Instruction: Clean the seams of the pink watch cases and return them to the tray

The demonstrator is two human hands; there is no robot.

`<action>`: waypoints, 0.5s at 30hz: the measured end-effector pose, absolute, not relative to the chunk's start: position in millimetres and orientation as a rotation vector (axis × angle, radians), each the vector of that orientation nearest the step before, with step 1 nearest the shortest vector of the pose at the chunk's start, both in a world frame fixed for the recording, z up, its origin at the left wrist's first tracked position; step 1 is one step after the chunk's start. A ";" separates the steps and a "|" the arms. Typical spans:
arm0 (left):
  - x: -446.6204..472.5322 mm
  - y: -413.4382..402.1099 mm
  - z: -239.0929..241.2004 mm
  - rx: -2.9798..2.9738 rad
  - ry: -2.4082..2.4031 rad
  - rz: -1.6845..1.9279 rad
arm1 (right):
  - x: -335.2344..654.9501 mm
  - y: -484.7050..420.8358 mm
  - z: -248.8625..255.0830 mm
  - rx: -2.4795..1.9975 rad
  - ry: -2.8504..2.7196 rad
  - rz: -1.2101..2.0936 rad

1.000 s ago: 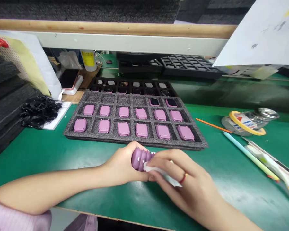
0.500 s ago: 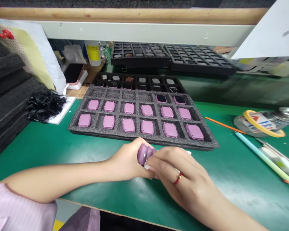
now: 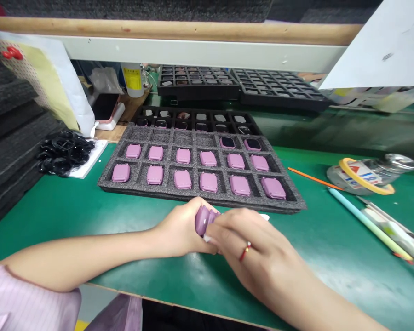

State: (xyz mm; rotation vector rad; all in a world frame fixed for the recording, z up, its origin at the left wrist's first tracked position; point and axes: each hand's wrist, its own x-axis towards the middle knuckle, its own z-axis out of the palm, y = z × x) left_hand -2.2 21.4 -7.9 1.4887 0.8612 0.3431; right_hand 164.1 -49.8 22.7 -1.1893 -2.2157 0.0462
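Note:
My left hand point(image 3: 181, 230) is closed round a stack of pink watch cases point(image 3: 204, 219), held just above the green mat. My right hand point(image 3: 251, 250), with a red ring, is closed against the stack's right side and pinches a small white wipe point(image 3: 265, 216) that mostly hides under the fingers. Straight behind both hands lies a grey foam tray point(image 3: 200, 193) with two full rows of pink cases and two dark-faced ones in its back row.
Black trays point(image 3: 196, 120) sit behind the foam tray, two more further back. A pile of black rings point(image 3: 64, 149) lies at the left beside stacked foam. A tape roll point(image 3: 364, 177), pencils and a ruler lie at the right. A paper sheet hangs upper right.
My right hand has slid further over the stack, so less of the white wipe shows. The view has shifted slightly; the trays have not moved.

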 end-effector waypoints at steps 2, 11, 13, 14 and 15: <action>-1.9 21.6 -8.2 1.475 0.863 0.343 | 163.9 -48.9 22.9 -1.182 -2.220 0.056; -2.8 23.0 -6.7 1.466 0.845 0.356 | 171.2 -43.7 17.3 -1.081 -2.239 0.056; -2.7 23.7 -6.6 1.450 0.856 0.344 | 174.8 -39.5 16.6 -1.042 -2.260 0.022; -2.7 24.1 -6.8 1.444 0.854 0.341 | 176.3 -37.5 16.7 -1.033 -2.269 0.019; -2.7 24.5 -7.0 1.437 0.849 0.336 | 177.5 -35.8 17.1 -1.026 -2.274 0.018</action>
